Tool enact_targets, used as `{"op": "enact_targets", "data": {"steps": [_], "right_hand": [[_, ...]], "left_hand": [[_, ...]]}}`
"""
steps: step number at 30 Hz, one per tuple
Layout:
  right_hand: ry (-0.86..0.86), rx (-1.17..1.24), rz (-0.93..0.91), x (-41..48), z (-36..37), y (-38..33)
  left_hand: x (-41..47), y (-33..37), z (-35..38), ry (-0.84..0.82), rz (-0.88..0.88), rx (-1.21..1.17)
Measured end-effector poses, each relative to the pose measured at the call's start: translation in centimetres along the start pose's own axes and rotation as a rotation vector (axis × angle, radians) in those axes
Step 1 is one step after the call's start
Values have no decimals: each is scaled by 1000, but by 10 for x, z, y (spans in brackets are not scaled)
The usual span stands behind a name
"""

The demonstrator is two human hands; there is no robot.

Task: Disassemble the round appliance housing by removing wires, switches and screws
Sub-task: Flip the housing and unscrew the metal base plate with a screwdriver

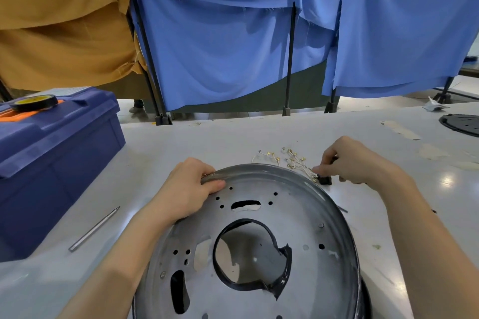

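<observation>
i am seeing the housing (259, 241) lying on the tabletop (233, 137) nearest me, the toolbox (51, 163) sitting to its left with a rod (94, 228) lying between them, and the wires (293, 160) lying just behind its far rim.

Round housing (298, 215) looking like dull grey metal, smudgy. Toolbox (57, 153) looking like smooth blue plastic. Table (427, 189) shining, glossy white. Curtains (220, 46) hanging, soft cloth.

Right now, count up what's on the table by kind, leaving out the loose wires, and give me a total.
Round metal housing: 1
Blue toolbox: 1
Tape roll (on the toolbox): 1
Metal rod: 1
Black round plate: 1
Small black switch part: 1
Crumpled paper: 1
Total: 7
</observation>
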State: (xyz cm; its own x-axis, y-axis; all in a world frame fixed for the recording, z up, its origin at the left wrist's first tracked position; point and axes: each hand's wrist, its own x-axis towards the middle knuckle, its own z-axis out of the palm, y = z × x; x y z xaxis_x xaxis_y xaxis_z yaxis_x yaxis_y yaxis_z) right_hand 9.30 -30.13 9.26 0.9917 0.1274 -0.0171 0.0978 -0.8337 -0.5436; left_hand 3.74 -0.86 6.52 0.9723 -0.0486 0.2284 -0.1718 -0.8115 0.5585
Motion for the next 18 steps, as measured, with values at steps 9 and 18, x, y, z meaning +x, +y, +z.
{"op": "enact_targets", "data": {"steps": [9,18], "right_hand": [[-312,160,-50,-18,32,-39],[-275,232,-19,-24,63,-58]], "left_hand": [[2,-13,-9,46,-57,-95],[-6,-31,-21,83,-60,-241]]}}
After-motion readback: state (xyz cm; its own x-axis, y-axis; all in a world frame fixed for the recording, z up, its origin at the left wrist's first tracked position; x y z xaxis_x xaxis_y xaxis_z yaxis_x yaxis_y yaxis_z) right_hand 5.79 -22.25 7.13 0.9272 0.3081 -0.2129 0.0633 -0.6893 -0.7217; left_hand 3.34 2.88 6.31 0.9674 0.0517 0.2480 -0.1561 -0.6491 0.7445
